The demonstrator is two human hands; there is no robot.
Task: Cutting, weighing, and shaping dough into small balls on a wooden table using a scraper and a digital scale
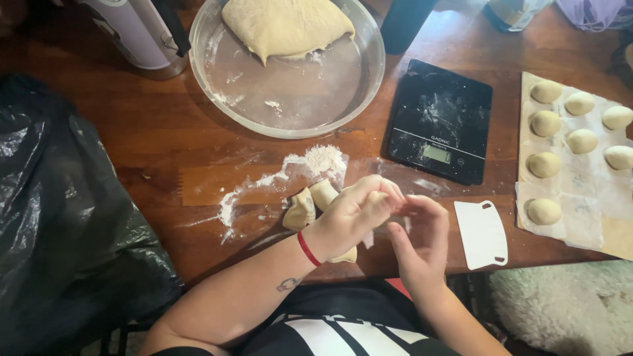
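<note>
Two hands meet at the near edge of the wooden table point(132, 132), and between their fingertips sits a small piece of dough point(377, 198). The left hand point(349, 217) curls its fingers point(386, 188) down over the top of the piece, pinching it, while the right hand point(422, 234) cups beneath and beside it, fingers bent inward and touching the dough, so only a sliver of it shows. Just left of the left hand lie two more dough pieces point(310, 203) in a scatter of flour point(323, 158). A white plastic scraper point(481, 234) lies just right of the right hand. Farther back stand a black kitchen scale point(440, 122) and a glass bowl point(217, 79) holding a large dough mass point(287, 26). Shaped dough balls point(546, 165) rest on parchment point(587, 217) at the right.
</note>
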